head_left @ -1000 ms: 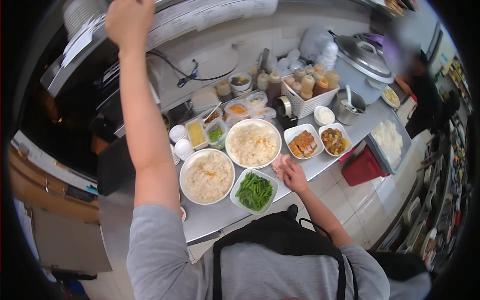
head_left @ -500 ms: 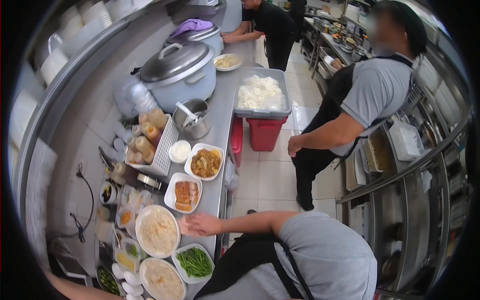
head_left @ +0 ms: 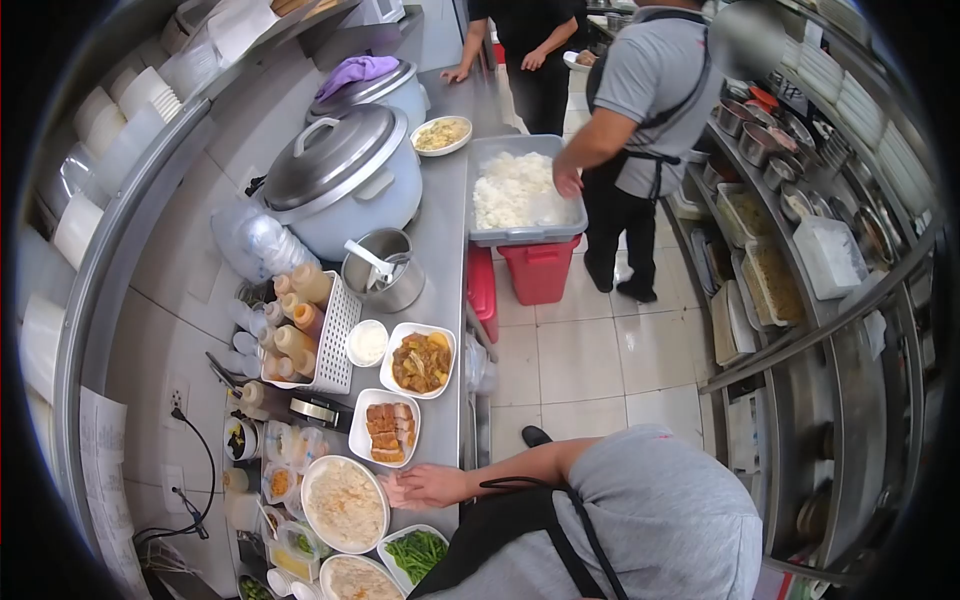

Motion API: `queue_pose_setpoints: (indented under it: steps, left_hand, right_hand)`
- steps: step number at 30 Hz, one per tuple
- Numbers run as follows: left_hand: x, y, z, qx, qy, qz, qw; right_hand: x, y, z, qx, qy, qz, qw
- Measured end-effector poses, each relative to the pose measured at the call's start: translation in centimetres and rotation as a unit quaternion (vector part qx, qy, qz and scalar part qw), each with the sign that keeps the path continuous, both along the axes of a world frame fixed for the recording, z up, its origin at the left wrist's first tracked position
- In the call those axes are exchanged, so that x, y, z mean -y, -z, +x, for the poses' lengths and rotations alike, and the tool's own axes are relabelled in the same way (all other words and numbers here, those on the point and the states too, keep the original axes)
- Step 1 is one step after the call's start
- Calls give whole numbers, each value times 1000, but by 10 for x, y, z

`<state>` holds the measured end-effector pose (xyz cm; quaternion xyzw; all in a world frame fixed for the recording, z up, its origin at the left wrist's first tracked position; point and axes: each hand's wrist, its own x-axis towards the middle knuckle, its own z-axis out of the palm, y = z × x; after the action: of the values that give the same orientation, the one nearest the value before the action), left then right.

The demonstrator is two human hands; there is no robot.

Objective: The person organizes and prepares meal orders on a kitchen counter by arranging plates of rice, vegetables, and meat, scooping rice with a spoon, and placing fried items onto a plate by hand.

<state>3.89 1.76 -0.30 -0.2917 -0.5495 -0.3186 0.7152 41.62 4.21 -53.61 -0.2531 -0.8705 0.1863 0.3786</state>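
My right hand [head_left: 432, 487] rests on a pink cloth [head_left: 397, 492] at the counter's edge, its fingers pressed together over it. Just left of it is a large white bowl of pale food [head_left: 345, 504]. A square dish of sliced browned meat [head_left: 387, 428] sits above the hand, with a dish of brown stew [head_left: 421, 361] beyond it. Below are a dish of green vegetables [head_left: 416, 553] and a second pale bowl [head_left: 360, 580], cut off by the frame. My left hand is outside the view.
Sauce bottles [head_left: 296, 340] stand in a white basket [head_left: 343, 330]. Beyond are a metal pot [head_left: 392, 285] and a large lidded cooker [head_left: 345, 180]. A co-worker [head_left: 660, 100] stands beside a rice tub [head_left: 520, 190]; another person [head_left: 530, 60] is behind. Shelves [head_left: 800, 340] line the right.
The view has swung right along the counter, and my raised left arm has left it. The grey-shirted co-worker has moved farther off, a hand now at the rice tub. My right hand stays on the cloth.
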Motion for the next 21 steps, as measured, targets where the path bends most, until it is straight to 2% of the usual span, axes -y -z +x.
queue_pose_setpoints:
  steps: [3,6,9,11,12,13,14,15,16,17,18,19,20,21]
  left_hand:
    - [2,-1,1,15,-11,-8,1000]
    - [3,-1,0,-43,5,-8,999]
    - [5,0,-2,-87,35,-6,996]
    - [1,0,-22,-104,27,-10,994]
    - [2,-1,-18,-84,52,-21,995]
    - [9,4,-4,29,-1,-75,997]
    - [-4,6,-52,41,-31,-111,992]
    - [-22,0,-120,20,-60,-149,987]
    - [-31,-5,-168,7,-85,-177,980]
    - [-34,-4,-192,2,-110,-194,975]
    - [-32,2,-184,-148,-181,-197,952]
    - [-35,-15,-174,20,-112,-202,973]
    - [-37,-23,-158,191,-38,-187,963]
    - [-26,-14,-124,190,-80,-184,961]
  right_hand:
    - [1,-3,0,17,-11,1,1000]
    - [0,-1,-3,-25,10,50,998]
    - [2,0,-3,20,-4,14,1000]
    - [5,-6,-6,-41,35,82,995]
    - [8,-20,-7,-118,-12,-88,989]
    - [9,-36,-9,-189,-68,-261,944]
    - [3,-30,-9,-86,-25,-127,988]
    - [-2,-14,-15,-108,-41,-183,976]
    - [7,-32,-12,-157,-45,-300,940]
    - [-5,2,-15,-35,-4,-22,999]
    - [0,-35,-14,-57,-14,164,985]
    - [9,-62,-13,-74,-24,188,979]
    - [17,-67,-15,-61,11,151,987]
    - [23,-70,-19,15,43,82,996]
